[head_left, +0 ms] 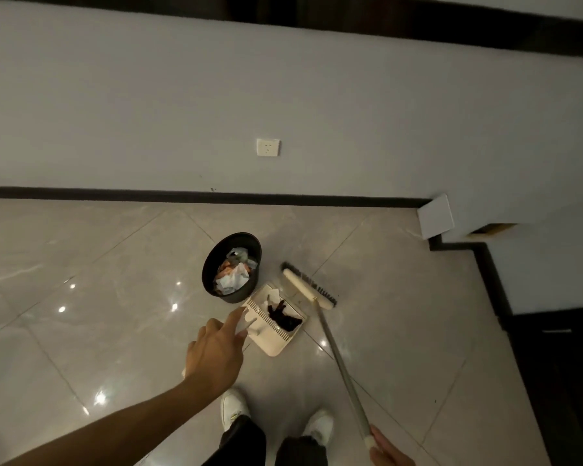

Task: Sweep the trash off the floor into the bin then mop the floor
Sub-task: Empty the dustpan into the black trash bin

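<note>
Dustpan (277,344) by left hand (216,352); right hand (388,449) grips broom (341,362).

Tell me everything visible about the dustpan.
The dustpan is cream plastic with a comb-toothed ridge, lying flat on the tiled floor beside the black bin. It holds a dark clump and white scraps. The broom head lies along its right edge. The left hand reaches toward its handle; contact is unclear.

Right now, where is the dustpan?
In the head view, the dustpan lies on the floor at centre, between the bin and the broom head, just ahead of the left hand.
</note>
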Tool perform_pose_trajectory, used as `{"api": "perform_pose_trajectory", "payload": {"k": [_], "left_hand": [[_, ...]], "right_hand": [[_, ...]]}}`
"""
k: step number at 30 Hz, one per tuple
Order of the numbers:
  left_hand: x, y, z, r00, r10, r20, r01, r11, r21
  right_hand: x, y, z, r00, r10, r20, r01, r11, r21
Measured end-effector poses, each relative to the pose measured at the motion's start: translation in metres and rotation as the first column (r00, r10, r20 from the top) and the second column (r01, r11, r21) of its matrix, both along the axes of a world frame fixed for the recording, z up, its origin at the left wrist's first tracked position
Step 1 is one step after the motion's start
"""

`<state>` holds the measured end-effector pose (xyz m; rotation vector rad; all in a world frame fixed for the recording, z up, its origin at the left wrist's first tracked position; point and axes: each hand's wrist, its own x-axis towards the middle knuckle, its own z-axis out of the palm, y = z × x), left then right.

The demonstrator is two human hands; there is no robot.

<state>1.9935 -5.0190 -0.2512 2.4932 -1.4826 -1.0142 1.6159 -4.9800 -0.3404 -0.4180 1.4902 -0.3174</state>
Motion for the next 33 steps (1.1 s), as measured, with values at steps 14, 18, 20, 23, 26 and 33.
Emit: {"api": "perform_pose_trajectory", "payload": {"k": [14, 18, 20, 23, 26, 33], "left_hand": [[-0.020, 0.008, -0.005, 0.979, -0.171, 0.110, 0.175, 0.984, -0.028], [-0.042, 0.005, -0.005, 0.975, -0.186, 0.122, 0.190, 0.982, -0.017], [-0.051, 0.006, -0.003, 0.973, -0.193, 0.125, 0.195, 0.981, -0.008], [-0.057, 0.011, -0.002, 0.971, -0.197, 0.135, 0.202, 0.979, -0.021], [-0.057, 0.021, -0.003, 0.970, -0.198, 0.144, 0.204, 0.978, -0.032], [-0.045, 0.025, -0.013, 0.954, -0.221, 0.201, 0.239, 0.968, -0.071]], "right_hand": [[0.032, 0.014, 0.032, 0.968, 0.090, -0.235, -0.081, 0.996, 0.048], [0.034, 0.052, 0.055, 0.964, 0.218, -0.149, -0.208, 0.975, 0.079], [0.026, 0.069, 0.074, 0.984, 0.156, -0.082, -0.148, 0.984, 0.097], [0.005, 0.090, 0.089, 0.997, 0.041, -0.063, -0.035, 0.996, 0.087], [-0.008, 0.106, 0.093, 0.994, -0.072, -0.080, 0.076, 0.995, 0.056], [-0.016, 0.087, 0.061, 0.958, -0.170, -0.233, 0.162, 0.985, -0.052]]}}
